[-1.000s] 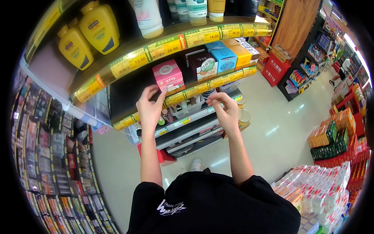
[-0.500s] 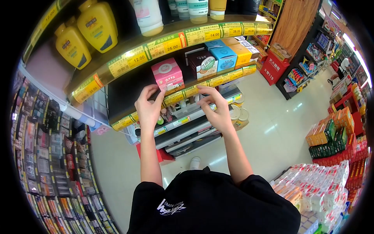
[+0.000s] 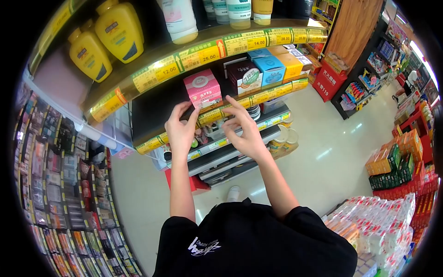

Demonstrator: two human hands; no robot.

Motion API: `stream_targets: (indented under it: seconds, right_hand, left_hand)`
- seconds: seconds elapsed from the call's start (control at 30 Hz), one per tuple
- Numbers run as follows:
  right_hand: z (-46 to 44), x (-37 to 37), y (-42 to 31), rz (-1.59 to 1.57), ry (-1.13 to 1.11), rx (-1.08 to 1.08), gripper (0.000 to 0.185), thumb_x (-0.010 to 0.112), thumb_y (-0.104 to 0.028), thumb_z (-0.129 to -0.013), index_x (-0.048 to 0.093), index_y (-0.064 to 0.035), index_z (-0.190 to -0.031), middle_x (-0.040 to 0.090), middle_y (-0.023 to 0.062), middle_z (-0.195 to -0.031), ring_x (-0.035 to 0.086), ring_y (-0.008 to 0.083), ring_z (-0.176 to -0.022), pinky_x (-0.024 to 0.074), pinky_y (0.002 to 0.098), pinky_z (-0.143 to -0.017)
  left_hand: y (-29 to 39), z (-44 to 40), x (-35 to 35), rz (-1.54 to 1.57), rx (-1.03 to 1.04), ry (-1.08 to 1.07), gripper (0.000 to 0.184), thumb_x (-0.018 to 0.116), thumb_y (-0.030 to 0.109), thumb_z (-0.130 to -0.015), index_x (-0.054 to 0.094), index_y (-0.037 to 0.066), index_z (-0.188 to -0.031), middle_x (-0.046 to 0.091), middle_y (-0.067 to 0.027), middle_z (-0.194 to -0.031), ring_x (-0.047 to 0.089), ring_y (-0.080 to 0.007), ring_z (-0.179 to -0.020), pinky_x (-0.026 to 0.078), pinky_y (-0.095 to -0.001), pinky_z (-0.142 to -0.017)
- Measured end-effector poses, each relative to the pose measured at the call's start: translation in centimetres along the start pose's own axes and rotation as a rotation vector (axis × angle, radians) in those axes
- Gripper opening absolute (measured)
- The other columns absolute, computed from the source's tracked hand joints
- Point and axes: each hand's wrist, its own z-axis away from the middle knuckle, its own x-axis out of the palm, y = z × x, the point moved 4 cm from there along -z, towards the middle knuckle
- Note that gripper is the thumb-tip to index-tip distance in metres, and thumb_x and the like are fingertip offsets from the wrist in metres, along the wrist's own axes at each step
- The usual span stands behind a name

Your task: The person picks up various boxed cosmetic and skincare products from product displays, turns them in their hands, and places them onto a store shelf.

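Note:
A pink cardboard box [image 3: 203, 88] sits on the dark shelf [image 3: 152, 111], behind its yellow price strip. At the box's lower left front corner is my left hand [image 3: 180, 129], with thumb and fingers apart; whether the fingertips touch the box I cannot tell. My right hand [image 3: 244, 134] is over the price strip to the right, its index finger stretched toward the box's lower right side and the other fingers loosely bent. Nothing shows in its grasp. Right of the pink box stand a dark brown box [image 3: 242, 78], a blue box [image 3: 271, 71] and a yellow box [image 3: 290, 64].
Overhead, a shelf with a price rail [image 3: 200, 57] holds yellow bottles [image 3: 121, 32] and white tubes. Lower shelves with jars [image 3: 279, 138] lie beneath my hands. A packed rack [image 3: 55, 184] is at left; stacked cartons [image 3: 392, 161] and white packs [image 3: 378, 221] are at right.
My right hand has moved left toward the pink box, its index finger stretching out and the others bending more. My left hand stays by the box's corner. The view has shifted slightly.

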Motion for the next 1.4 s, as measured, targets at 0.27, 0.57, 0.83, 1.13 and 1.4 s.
stream_targets:
  seconds: [0.27, 0.57, 0.83, 1.13, 1.4]
  right_hand:
    - [-1.0, 0.9, -0.4, 0.059, 0.017, -0.087, 0.029, 0.064, 0.0, -0.082, 0.062, -0.0014, -0.111, 0.046, 0.0194, -0.149, 0.07, 0.0211, -0.088, 0.0518, 0.0329, -0.086]
    - [-1.2, 2.1, -0.9, 0.179, 0.107, -0.164, 0.022, 0.063, 0.004, -0.08, 0.063, -0.0012, -0.101, 0.049, 0.0211, -0.144, 0.064, 0.0329, -0.108, 0.051, 0.0373, -0.091]
    - [-1.2, 3.4, -0.1, 0.173, 0.228, -0.16, 0.025, 0.06, 0.011, -0.076, 0.065, 0.0002, -0.098, 0.05, 0.0193, -0.143, 0.068, 0.0216, -0.086, 0.0539, 0.0326, -0.08]
    - [0.3, 4.7, -1.5, 0.199, 0.243, -0.089, 0.026, 0.063, 0.005, -0.077, 0.063, -0.0047, -0.101, 0.044, 0.0184, -0.149, 0.059, 0.0361, -0.118, 0.053, 0.0392, -0.09]
    - [8.0, 3.8, -3.8, 0.347, 0.241, -0.062, 0.022, 0.064, 0.003, -0.08, 0.063, -0.0031, -0.102, 0.061, 0.0129, -0.128, 0.066, 0.032, -0.102, 0.0553, 0.0391, -0.085]
  left_hand:
    - [2.0, 0.4, -0.7, 0.016, -0.188, -0.091, 0.029, 0.074, 0.008, -0.088, 0.064, -0.004, -0.114, 0.072, -0.011, -0.101, 0.062, -0.0065, -0.076, 0.049, -0.0222, -0.064]
    - [0.7, 0.4, -1.6, 0.02, -0.196, -0.182, 0.036, 0.071, 0.004, -0.089, 0.06, -0.003, -0.122, 0.07, -0.0091, -0.109, 0.05, -0.0001, -0.056, 0.039, -0.0194, -0.048]
    - [-0.7, 1.3, -1.2, 0.065, -0.056, -0.121, 0.038, 0.071, 0.0, -0.086, 0.06, -0.001, -0.122, 0.069, -0.0095, -0.096, 0.048, -0.0026, -0.05, 0.037, -0.0211, -0.046]
    - [-0.8, 1.7, -1.6, 0.133, -0.004, -0.189, 0.042, 0.066, -0.002, -0.087, 0.056, -0.003, -0.128, 0.061, -0.0166, -0.128, 0.063, -0.0115, -0.073, 0.042, -0.0229, -0.046]
    - [0.9, 4.6, -1.9, 0.172, 0.069, -0.124, 0.043, 0.064, -0.002, -0.089, 0.055, -0.001, -0.131, 0.045, -0.0147, -0.15, 0.051, -0.0053, -0.058, 0.039, -0.0189, -0.05]
